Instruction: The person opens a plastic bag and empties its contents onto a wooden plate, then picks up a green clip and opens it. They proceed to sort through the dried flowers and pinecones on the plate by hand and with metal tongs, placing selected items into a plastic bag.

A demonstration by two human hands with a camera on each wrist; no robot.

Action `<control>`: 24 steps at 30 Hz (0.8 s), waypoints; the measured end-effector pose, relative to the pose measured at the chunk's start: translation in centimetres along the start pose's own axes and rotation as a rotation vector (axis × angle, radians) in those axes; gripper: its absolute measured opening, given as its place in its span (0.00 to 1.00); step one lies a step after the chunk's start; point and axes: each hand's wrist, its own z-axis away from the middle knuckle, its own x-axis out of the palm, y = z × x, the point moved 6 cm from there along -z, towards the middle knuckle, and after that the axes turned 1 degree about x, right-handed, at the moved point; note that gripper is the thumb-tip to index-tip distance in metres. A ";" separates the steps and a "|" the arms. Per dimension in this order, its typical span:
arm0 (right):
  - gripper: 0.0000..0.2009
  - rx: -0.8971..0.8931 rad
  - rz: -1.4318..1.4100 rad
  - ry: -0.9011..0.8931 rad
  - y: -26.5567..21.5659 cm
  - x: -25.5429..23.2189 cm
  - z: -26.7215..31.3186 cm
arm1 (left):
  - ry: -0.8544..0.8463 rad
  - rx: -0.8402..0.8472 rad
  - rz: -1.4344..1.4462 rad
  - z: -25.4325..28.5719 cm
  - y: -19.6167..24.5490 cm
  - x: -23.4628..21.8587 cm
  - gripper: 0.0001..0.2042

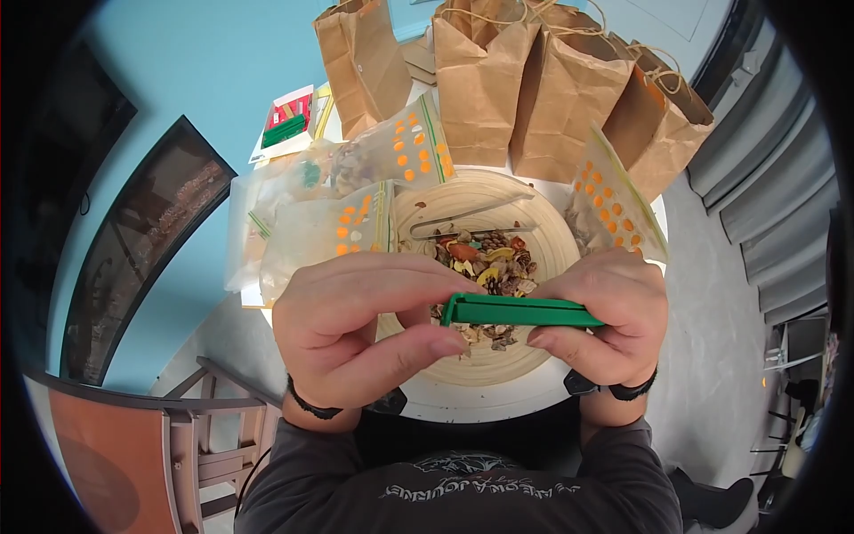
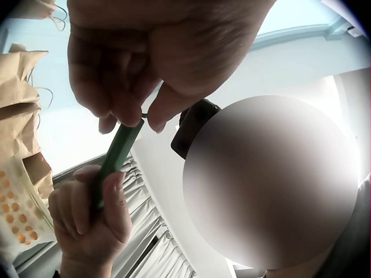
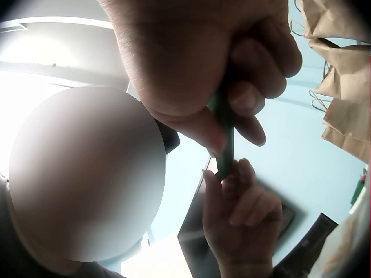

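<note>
A long green plastic bag clip (image 1: 525, 311) lies level between both hands, above a round woven tray (image 1: 418, 365). The right hand (image 1: 614, 307) grips its right end, thumb below and fingers curled over; the right wrist view shows the clip (image 3: 225, 136) coming out between thumb and fingers. At the clip's other end, the left hand (image 1: 356, 325) pinches with thumb and fingertips, as the left wrist view also shows on the clip (image 2: 119, 147). Below the hands, the tray holds a heap of dried pieces and pine cones (image 1: 498, 267), partly hidden by the hands and clip.
Metal tongs (image 1: 471, 214) lie across the tray's back. Zip bags with orange dots stand at its left (image 1: 356, 222) and right (image 1: 614, 200). Brown paper bags (image 1: 485, 89) line the table's back. An open box (image 1: 289, 120) with more green clips sits at the back left.
</note>
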 end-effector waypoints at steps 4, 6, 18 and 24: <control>0.16 -0.002 0.066 0.105 -0.3 0.3 -0.5 | 0.005 -0.018 -0.141 0.2 0.1 0.4 0.14; 0.18 -0.068 0.148 0.025 -0.5 0.6 -0.7 | 0.056 -0.041 -0.228 0.2 0.1 0.6 0.13; 0.20 -0.137 0.257 0.081 -0.6 1.0 -0.5 | 0.243 -0.374 -0.055 1.0 -1.2 1.1 0.12; 0.18 -0.137 0.142 0.150 -0.8 0.4 -0.6 | 0.229 -0.464 0.036 0.8 -1.8 1.4 0.15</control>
